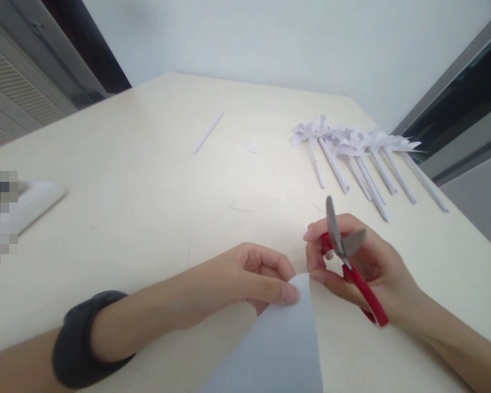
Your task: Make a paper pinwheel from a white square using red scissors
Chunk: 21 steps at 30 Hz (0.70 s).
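Observation:
My left hand [245, 278] pinches the top edge of a white sheet of paper [278, 344] near the table's front edge, thumb on top. Just to its right, my right hand [360, 262] grips red-handled scissors [345, 245] with the blades spread apart and pointing up and away. The scissor blades are a short way from the paper's upper corner and do not touch it. A black band [81, 338] sits on my left wrist.
A row of several white paper pinwheels on rolled paper sticks [360, 158] lies at the back right of the cream table [147, 191]. One loose rolled paper stick [208, 132] lies farther back, with small paper scraps [241, 206] mid-table. A white object [36, 199] rests at the left edge.

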Each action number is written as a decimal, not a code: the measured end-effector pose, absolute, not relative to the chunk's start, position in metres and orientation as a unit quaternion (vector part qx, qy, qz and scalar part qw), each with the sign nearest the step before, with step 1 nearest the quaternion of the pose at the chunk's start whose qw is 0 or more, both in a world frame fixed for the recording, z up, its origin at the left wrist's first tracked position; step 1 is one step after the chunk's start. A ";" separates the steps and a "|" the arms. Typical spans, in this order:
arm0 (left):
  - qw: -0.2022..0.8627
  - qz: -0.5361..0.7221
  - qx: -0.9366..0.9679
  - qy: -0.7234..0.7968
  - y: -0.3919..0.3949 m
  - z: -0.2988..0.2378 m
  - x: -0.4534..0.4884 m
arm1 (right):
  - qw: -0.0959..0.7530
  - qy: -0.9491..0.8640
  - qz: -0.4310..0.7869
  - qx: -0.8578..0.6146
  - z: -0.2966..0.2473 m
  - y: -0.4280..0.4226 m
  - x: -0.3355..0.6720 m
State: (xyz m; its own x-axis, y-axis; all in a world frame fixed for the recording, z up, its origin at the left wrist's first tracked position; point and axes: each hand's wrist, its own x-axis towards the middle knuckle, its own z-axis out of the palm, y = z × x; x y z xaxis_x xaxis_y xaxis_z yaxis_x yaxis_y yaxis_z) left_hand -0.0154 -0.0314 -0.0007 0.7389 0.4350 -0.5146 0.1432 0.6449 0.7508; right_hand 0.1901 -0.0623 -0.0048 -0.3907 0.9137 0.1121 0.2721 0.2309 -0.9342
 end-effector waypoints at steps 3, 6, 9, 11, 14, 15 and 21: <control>0.801 0.096 0.454 0.379 -0.031 0.004 -0.013 | 0.354 -0.663 0.482 -0.451 -0.001 -0.060 0.191; 0.776 0.134 0.481 0.386 -0.031 0.005 -0.012 | 0.336 -0.610 0.536 -0.478 0.001 -0.057 0.190; 0.760 0.143 0.503 0.387 -0.034 0.004 -0.012 | 0.317 -0.572 0.590 -0.474 0.001 -0.058 0.186; 0.747 0.142 0.521 0.387 -0.037 0.005 -0.011 | 0.310 -0.554 0.613 -0.470 0.001 -0.061 0.183; 0.710 0.130 0.571 0.392 -0.041 0.007 -0.009 | 0.303 -0.532 0.627 -0.482 0.001 -0.067 0.178; 0.692 0.124 0.591 0.396 -0.042 0.008 -0.008 | 0.303 -0.527 0.628 -0.486 0.001 -0.068 0.176; 0.645 0.130 0.637 0.401 -0.042 0.011 -0.007 | 0.303 -0.520 0.627 -0.494 0.001 -0.071 0.174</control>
